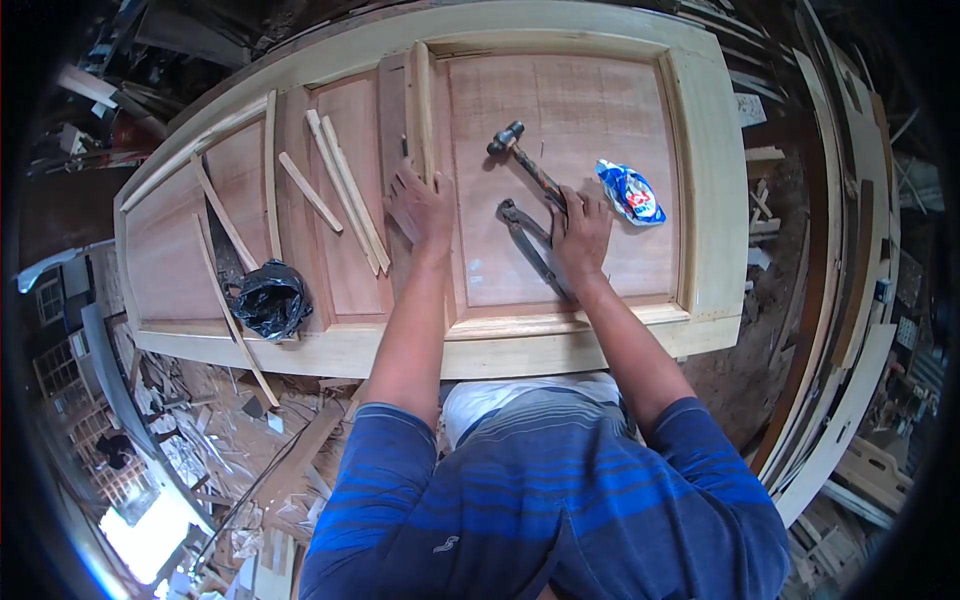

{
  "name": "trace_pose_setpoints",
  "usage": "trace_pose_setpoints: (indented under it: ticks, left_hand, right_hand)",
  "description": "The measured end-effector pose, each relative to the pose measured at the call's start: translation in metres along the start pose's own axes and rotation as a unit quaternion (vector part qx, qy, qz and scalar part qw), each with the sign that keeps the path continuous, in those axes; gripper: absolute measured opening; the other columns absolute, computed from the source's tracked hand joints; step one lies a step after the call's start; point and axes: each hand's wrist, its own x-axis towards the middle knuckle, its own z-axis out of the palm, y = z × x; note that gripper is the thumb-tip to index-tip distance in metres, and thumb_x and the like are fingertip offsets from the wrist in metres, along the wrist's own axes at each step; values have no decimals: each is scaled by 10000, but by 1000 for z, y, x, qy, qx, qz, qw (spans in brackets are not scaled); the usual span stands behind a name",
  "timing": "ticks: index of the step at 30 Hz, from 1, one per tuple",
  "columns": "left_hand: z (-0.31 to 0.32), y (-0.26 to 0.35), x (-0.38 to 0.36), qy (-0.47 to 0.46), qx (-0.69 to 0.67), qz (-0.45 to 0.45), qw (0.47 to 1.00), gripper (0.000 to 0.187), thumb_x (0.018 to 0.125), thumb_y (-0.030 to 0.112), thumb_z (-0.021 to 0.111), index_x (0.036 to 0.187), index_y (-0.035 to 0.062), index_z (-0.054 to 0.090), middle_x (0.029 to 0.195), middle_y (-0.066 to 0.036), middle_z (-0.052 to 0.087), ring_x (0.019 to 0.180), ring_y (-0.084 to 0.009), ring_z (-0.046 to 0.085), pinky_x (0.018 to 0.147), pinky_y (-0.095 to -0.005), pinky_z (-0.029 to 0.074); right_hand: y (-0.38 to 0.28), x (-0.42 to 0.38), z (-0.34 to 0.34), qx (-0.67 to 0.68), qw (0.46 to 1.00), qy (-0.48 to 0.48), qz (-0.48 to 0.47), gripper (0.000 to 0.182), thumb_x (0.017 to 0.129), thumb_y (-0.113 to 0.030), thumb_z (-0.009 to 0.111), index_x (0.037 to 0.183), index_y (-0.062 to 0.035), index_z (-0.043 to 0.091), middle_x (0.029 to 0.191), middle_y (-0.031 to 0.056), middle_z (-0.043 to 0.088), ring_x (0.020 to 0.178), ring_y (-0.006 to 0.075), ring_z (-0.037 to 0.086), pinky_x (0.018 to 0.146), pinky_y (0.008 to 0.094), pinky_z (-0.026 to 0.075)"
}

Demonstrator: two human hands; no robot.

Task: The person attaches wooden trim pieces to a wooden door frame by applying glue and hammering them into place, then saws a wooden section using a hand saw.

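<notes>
My left hand (420, 208) is at the near end of a pale moulding strip (425, 110), its fingers and thumb on either side of it. The strip lies along a crosspiece of a large panelled wooden door (560, 100). A small dark object shows by the fingertips, too small to name. My right hand (583, 238) is closed around the handle of a hammer (537, 173), whose head points away to the left over the panel. Close beside that hand lie metal pincers (532, 248), their handles partly under the wrist. A blue and white plastic packet (632, 193) sits just right of it.
Several loose thin wood strips (350, 195) lie on the door's left half. A black plastic bag (272, 300) stands open near its front left edge. Long boards (850, 270) lean at the right. Wood scraps and shavings (290, 480) litter the floor.
</notes>
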Motion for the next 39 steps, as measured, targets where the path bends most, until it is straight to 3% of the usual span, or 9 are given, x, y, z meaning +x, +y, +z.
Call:
trace_pose_setpoints:
  ticks: [5,9,16,19,25,28,31,38,39]
  left_hand:
    - [4,3,42,12,11,63,998,672,875,305,816,1454,114,536,1320,-197,667,1311,-399,600,1131,-617,404]
    - [0,4,40,-5,16,60,998,697,872,283,819,1476,100,524,1349,-213,655,1354,-414,574,1155,-622,396]
    - [-46,-25,-64,-76,-30,63,995,697,872,231,804,1480,36,525,1301,-223,649,1294,-438,590,1116,-589,429]
    - [-70,-33,-117,-111,-21,16,993,685,863,188,808,1473,37,534,1292,-217,655,1254,-419,610,1087,-584,439]
    - [-99,-63,-191,-183,-35,-55,981,487,849,179,833,1266,31,630,1146,-173,717,1106,-370,693,1003,-555,474]
    - [-98,-64,-201,-148,-59,-70,985,406,826,189,859,1142,28,660,1068,-158,738,1049,-374,710,967,-523,493]
    - [-100,-58,-197,-149,-52,-98,983,385,812,174,869,1106,20,674,1045,-177,739,1032,-389,711,961,-503,507]
    - [-93,-53,-198,-101,-18,-65,993,358,815,161,851,1083,7,670,1019,-197,727,1004,-411,705,968,-523,518]
    - [-92,-54,-199,-96,-15,-59,994,355,815,160,848,1083,11,669,1018,-195,726,1003,-411,705,967,-526,519]
  right_hand:
    - [14,8,3,-12,999,16,-32,426,966,-178,772,1375,-106,676,1220,157,656,1136,381,607,987,517,483]
    - [16,13,3,-22,999,2,-28,444,963,-191,777,1385,-109,666,1259,164,642,1174,381,612,1004,511,494]
    - [19,11,6,-14,1000,1,-18,468,952,-202,786,1395,-116,663,1256,164,646,1181,369,612,1014,502,499]
    - [20,12,8,-20,999,22,-30,463,947,-210,790,1385,-126,666,1202,134,642,1137,354,609,977,496,501]
    - [19,12,7,-27,999,23,-42,438,954,-206,780,1369,-121,672,1225,164,651,1192,386,608,994,523,498]
    - [17,13,7,-43,998,17,-43,443,960,-208,775,1377,-113,660,1217,162,658,1199,386,606,993,525,497]
    - [15,16,5,-53,997,6,-51,435,962,-206,773,1372,-116,656,1206,162,660,1189,379,608,980,521,497]
    - [-1,25,-5,-76,993,-87,9,440,949,-205,776,1360,-105,653,1199,163,670,1181,376,613,976,515,499]
    - [-8,25,-7,-83,995,-51,-6,429,941,-205,780,1341,-104,660,1206,165,674,1177,376,617,979,517,498]
